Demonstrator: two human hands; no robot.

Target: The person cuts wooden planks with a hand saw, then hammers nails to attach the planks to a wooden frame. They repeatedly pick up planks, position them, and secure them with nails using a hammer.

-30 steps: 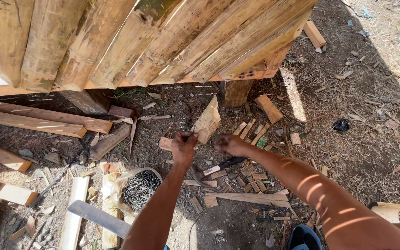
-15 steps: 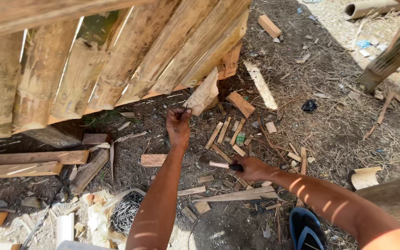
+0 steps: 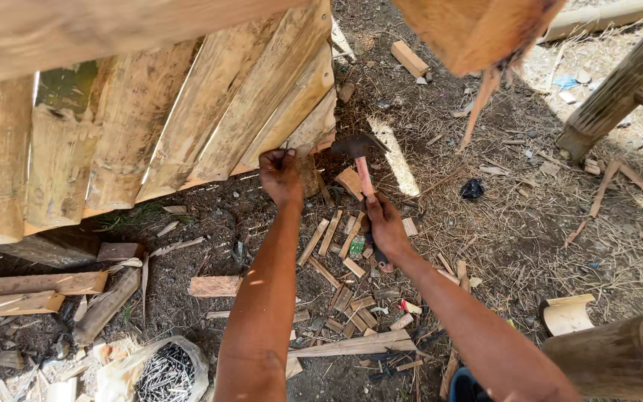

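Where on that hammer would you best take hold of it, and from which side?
Grip the hammer low on its handle, near the butt, where the right hand wraps it, coming from the person's side. The handle points toward the person, and its dark head aims at the wall slabs.

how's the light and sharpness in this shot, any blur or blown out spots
Head view: hard sunlight, with a bright strip on the ground beside the hammer and washed-out patches at the right edge; the soil under the slab wall sits in deep shade; the wood block at the top is close and soft; left hand, right hand and bag of nails look sharp.
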